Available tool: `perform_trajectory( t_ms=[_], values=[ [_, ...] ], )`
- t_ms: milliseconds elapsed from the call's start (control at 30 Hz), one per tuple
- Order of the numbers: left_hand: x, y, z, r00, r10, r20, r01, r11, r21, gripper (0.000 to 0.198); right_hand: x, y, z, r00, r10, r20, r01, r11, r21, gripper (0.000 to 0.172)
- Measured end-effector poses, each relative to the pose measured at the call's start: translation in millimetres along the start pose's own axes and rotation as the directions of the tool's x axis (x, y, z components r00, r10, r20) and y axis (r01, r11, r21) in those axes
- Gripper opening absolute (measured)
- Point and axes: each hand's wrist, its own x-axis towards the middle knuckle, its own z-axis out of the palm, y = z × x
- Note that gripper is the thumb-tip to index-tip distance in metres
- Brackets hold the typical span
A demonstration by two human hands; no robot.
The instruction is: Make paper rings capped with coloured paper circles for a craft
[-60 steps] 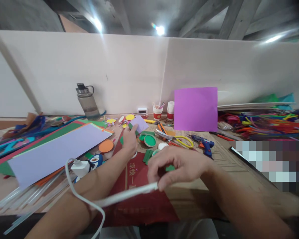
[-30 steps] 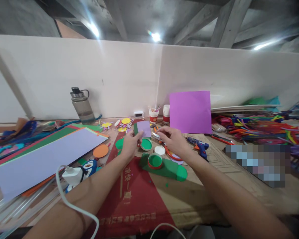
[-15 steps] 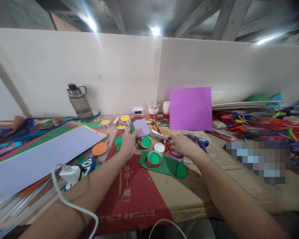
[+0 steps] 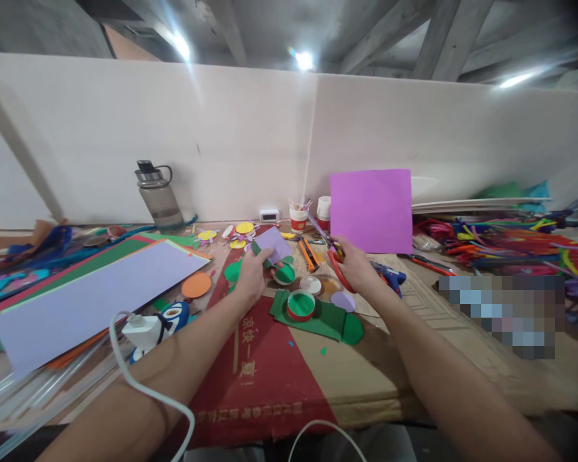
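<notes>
My left hand [image 4: 256,273] is closed on a small lavender paper [image 4: 275,244], with a dark green piece of paper [image 4: 257,249] behind its left edge. My right hand [image 4: 355,264] grips a pair of red-handled scissors [image 4: 338,272], lifted off the table with the blades pointing up and away. Below the hands, a red-rimmed round lid lined with green [image 4: 301,307] rests on a dark green strip [image 4: 325,321]. Another green-lined round [image 4: 285,274] lies just under my left hand. A white disc [image 4: 311,285] and a lavender circle [image 4: 343,301] lie between the hands.
Stacked coloured sheets [image 4: 101,295] and a white plug [image 4: 142,332] with its cable are at left, a water bottle [image 4: 161,199] behind. An orange cutter [image 4: 309,254], paper cups [image 4: 298,218], an upright purple sheet [image 4: 370,212] and a blue glue gun [image 4: 390,276] stand or lie farther back.
My right hand has raised the scissors off the table, and their blades have swung from pointing left to pointing up. The lavender paper in my left hand has tilted slightly.
</notes>
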Motion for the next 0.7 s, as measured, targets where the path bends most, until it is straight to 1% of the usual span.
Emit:
perform_trajectory(
  t_ms=[100,200,300,367,500,600,700],
  values=[
    [0.7,0.1,2.4,0.999,0.015,-0.045,-0.018,0.997,-0.075,0.031,-3.8,-6.4,2.8,0.998,-0.067,0.018,0.062,0.98,0.19,0.041],
    [-0.3,2.3,6.9,0.997,0.03,-0.067,-0.038,0.993,-0.11,0.036,-11.3,-15.4,5.2,0.992,-0.117,0.05,0.1,0.959,0.265,0.047],
    [-1.5,7.0,12.7,0.999,0.004,-0.04,-0.008,0.993,-0.12,0.038,-17.0,-24.3,6.2,0.99,-0.107,0.088,0.077,0.953,0.292,0.054],
    [-1.6,11.4,17.4,0.999,-0.014,-0.034,0.01,0.99,-0.14,0.039,-18.2,-29.3,5.7,0.993,-0.083,0.08,0.058,0.959,0.278,0.054],
    [0.6,21.4,29.2,0.998,-0.054,-0.038,0.045,0.977,-0.209,0.034,-15.7,-33.6,4.3,0.996,-0.026,0.086,-0.001,0.956,0.294,0.044],
    [2.7,25.8,40.5,0.995,-0.082,-0.051,0.064,0.957,-0.282,0.027,-13.5,-33.6,5.3,0.993,-0.032,0.115,-0.009,0.941,0.338,0.04],
    [1.8,24.0,52.8,0.993,-0.092,-0.08,0.055,0.925,-0.376,0.022,-14.5,-36.8,5.3,0.988,-0.042,0.151,-0.019,0.925,0.38,0.04]
  ],
)
